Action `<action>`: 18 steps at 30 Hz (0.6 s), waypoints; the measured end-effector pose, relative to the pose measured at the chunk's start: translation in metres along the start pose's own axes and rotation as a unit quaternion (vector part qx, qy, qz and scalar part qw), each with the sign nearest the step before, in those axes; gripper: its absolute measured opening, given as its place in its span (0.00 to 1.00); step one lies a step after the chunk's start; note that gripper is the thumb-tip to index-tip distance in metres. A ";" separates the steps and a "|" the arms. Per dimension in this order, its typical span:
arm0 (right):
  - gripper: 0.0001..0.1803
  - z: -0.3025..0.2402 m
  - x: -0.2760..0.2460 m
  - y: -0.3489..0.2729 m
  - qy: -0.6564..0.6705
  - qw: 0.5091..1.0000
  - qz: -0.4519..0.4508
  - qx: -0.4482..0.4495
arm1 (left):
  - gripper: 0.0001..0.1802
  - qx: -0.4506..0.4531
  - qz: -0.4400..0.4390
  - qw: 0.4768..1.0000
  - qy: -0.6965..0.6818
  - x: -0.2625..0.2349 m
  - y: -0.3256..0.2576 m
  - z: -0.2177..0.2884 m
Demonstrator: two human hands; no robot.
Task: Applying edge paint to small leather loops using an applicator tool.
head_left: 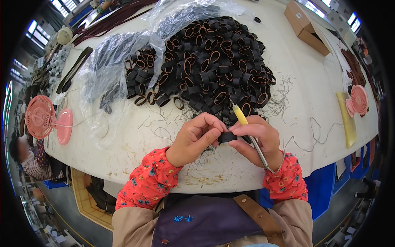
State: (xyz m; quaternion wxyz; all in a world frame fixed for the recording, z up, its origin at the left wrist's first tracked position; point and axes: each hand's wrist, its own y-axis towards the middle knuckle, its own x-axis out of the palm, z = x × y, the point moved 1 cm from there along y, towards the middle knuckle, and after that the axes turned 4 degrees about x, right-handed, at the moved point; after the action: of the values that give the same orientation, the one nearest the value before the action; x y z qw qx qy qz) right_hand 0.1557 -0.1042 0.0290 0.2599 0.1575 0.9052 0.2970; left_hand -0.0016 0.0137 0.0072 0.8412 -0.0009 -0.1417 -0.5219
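Note:
Between both hands, near the table's front edge, is a small black leather loop [227, 137]. My left hand [193, 138] pinches its left end with thumb and fingers. My right hand [259, 138] grips the right end, and a pen-like tool [240, 115] with a yellow sleeve, a pointed tip and a cord lies across that hand. The tip points away from me, toward a large heap of black leather loops [214, 61] with tan inner edges. Many loose dark threads [275, 99] lie beside the heap and under my hands.
Clear plastic sheeting [111, 61] covers the heap's left side. A pink fan [40, 116] stands at left, another pink fan [358, 100] at right beside a yellow strip [346, 119]. A cardboard box [304, 26] lies at the back right. A thin cord [314, 144] trails right. One person sits at far left.

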 end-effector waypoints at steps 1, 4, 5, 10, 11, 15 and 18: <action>0.21 0.000 0.000 -0.001 -0.002 1.000 -0.018 0.021 | 0.06 -0.009 0.015 0.999 -0.033 0.002 0.000 0.001; 0.20 -0.001 0.001 0.002 -0.011 0.998 -0.038 0.053 | 0.05 -0.020 0.018 1.000 -0.001 0.002 -0.004 0.003; 0.20 -0.002 0.002 0.002 -0.020 0.997 -0.040 0.064 | 0.05 -0.020 0.017 1.000 -0.001 0.002 -0.003 0.003; 0.15 -0.004 0.000 -0.003 0.255 0.954 0.022 0.156 | 0.05 0.044 0.046 0.993 0.098 0.000 -0.004 -0.003; 0.14 -0.002 -0.002 -0.005 0.299 0.940 0.030 0.163 | 0.05 0.043 0.045 0.993 0.097 0.001 -0.003 -0.004; 0.14 -0.003 -0.006 -0.010 0.382 0.896 -0.004 0.226 | 0.05 0.045 0.047 0.984 0.168 0.003 -0.004 -0.007; 0.14 -0.007 -0.003 -0.009 0.339 0.905 -0.006 0.255 | 0.05 0.044 0.049 0.979 0.192 0.003 -0.004 -0.007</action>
State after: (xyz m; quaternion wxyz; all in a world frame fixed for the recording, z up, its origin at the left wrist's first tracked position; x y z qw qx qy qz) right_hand 0.1528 -0.1151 0.0291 -0.1103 0.1025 0.9845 0.0902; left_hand -0.0023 0.0084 0.0001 0.8763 0.1298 -0.0002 -0.4639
